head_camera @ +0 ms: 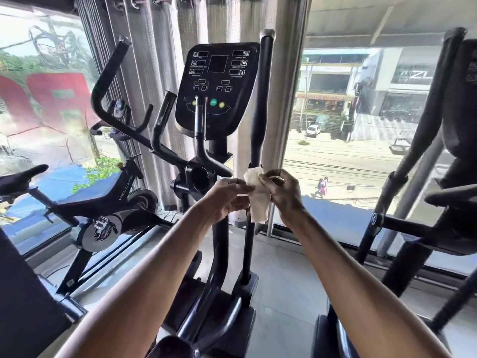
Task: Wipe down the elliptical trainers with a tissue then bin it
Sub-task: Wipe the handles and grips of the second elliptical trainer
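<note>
- A tissue point(258, 202), white and crumpled, is wrapped round the right bar point(261, 104) of the elliptical point(218, 148), just below the bar's thick black grip. Its lower end is left hanging loose beside the bar.
- The tissue's upper part is pinched by the right hand point(281, 195). Its left edge is held by the left hand point(227, 200).
- The elliptical is black and stood upright. Its console point(216, 86) is tilted toward the viewer; a dark screen and green and yellow buttons are seen on it.
- A second elliptical point(398, 177), also black, is stood at the right edge and is only partly seen.
</note>
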`<state>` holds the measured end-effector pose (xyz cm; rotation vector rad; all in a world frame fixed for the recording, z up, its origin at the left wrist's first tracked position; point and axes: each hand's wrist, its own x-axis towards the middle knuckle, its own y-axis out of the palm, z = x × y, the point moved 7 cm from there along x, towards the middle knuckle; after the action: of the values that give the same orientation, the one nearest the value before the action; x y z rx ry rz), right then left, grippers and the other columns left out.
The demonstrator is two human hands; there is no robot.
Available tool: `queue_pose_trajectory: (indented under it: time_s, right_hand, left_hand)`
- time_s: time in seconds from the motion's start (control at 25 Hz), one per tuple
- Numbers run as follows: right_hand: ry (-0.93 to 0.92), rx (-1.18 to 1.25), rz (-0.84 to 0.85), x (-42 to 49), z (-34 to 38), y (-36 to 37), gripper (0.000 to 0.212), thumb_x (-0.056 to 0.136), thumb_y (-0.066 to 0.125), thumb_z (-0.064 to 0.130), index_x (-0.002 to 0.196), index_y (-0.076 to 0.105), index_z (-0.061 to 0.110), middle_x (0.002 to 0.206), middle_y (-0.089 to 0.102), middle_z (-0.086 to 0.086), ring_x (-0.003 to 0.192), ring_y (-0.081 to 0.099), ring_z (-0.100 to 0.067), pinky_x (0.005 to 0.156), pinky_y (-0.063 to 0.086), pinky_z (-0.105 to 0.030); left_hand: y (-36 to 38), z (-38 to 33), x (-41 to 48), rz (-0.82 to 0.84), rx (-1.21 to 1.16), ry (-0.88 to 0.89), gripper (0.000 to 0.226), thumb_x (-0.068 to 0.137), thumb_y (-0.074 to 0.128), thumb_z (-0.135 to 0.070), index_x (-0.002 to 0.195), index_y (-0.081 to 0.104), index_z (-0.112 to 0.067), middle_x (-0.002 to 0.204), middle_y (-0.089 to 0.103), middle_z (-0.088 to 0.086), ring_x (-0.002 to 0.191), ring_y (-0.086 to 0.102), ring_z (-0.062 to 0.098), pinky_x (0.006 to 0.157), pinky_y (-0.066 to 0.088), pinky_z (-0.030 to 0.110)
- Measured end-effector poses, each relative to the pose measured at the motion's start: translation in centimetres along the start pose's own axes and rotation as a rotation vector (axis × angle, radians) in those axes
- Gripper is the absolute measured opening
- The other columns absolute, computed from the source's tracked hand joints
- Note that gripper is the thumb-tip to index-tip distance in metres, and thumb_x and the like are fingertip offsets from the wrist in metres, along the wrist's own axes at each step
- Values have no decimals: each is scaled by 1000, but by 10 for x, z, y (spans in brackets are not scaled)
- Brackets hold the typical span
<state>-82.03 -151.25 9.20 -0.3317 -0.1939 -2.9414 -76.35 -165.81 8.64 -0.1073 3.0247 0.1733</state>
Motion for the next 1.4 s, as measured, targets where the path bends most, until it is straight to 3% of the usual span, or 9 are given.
queue_pose_trajectory:
  time_s: [0.16, 0.24, 0.44, 0.64, 0.92, 1.08, 1.2, 1.32, 1.4]
  right_hand:
    - [91, 44, 116, -1, -3, 11, 34, 81, 82, 7, 107, 63, 13, 109, 74, -17, 99, 72, -32, 87, 60, -49]
    - [98, 34, 132, -3, 0, 12, 36, 82, 79, 0, 112, 61, 9, 107, 73, -24, 90, 73, -32, 81, 62, -46]
    - [-25, -58, 56, 5, 11, 11, 17, 86, 74, -2, 98, 72, 11, 88, 75, -13, 75, 70, -24, 77, 62, -45]
    - [-9, -9, 194, 3, 22, 17, 34, 83, 75, -6, 115, 72, 5, 108, 75, -15, 93, 73, -22, 83, 60, -34]
    - [-188, -387, 144, 14, 45, 9, 18, 86, 79, 10, 104, 76, 7, 103, 64, -10, 85, 59, -17, 74, 52, -29]
    - [-174, -343, 155, 25, 56, 7, 5, 92, 72, 13, 92, 72, 18, 96, 70, -9, 86, 62, -21, 73, 53, -35]
    - [-268, -356, -14, 33, 70, 0, 11, 92, 73, 15, 101, 69, 11, 90, 70, -8, 76, 61, -20, 62, 50, -24]
    - [-423, -444, -231, 40, 86, -17, 23, 84, 82, 25, 98, 66, 16, 90, 69, 1, 76, 65, -15, 62, 47, -14]
    - [-480, -460, -137, 52, 91, -13, 29, 82, 84, 28, 102, 69, 15, 94, 71, 2, 78, 67, -9, 64, 49, -12]
  left_hand:
    - [-24, -5, 8, -137, -57, 83, 32, 89, 74, 3, 115, 59, -6, 98, 73, 16, 68, 72, 19, 55, 60, 32]
    - [-30, -7, 12, -152, -44, 125, 40, 89, 75, 1, 122, 54, -9, 106, 72, 20, 80, 71, 24, 61, 62, 34]
    - [-30, -21, 21, -73, 15, 247, 17, 87, 74, 7, 100, 74, -5, 96, 76, 11, 86, 73, 20, 85, 63, 39]
    - [-27, -31, 23, 24, -6, 278, 37, 81, 73, 15, 116, 72, 3, 95, 79, 6, 89, 76, 17, 80, 59, 21]
    - [-33, -53, 30, -11, 180, 347, 50, 76, 85, 3, 120, 73, -18, 131, 65, 6, 123, 62, 18, 102, 55, 33]
    - [-24, -67, 32, -55, 379, 338, 25, 80, 86, -11, 104, 78, -11, 102, 78, 2, 92, 69, 14, 81, 55, 30]
    - [-17, -79, 37, -130, 330, 335, 19, 89, 79, -12, 105, 75, -3, 97, 77, 10, 72, 71, 10, 58, 56, 24]
    - [-11, -91, 47, -266, 299, 368, 15, 92, 76, -12, 104, 75, -2, 98, 77, 16, 72, 73, 18, 51, 55, 22]
    - [-6, -103, 58, -319, 252, 388, 13, 92, 76, -11, 102, 74, -3, 98, 77, 17, 77, 75, 23, 53, 57, 25]
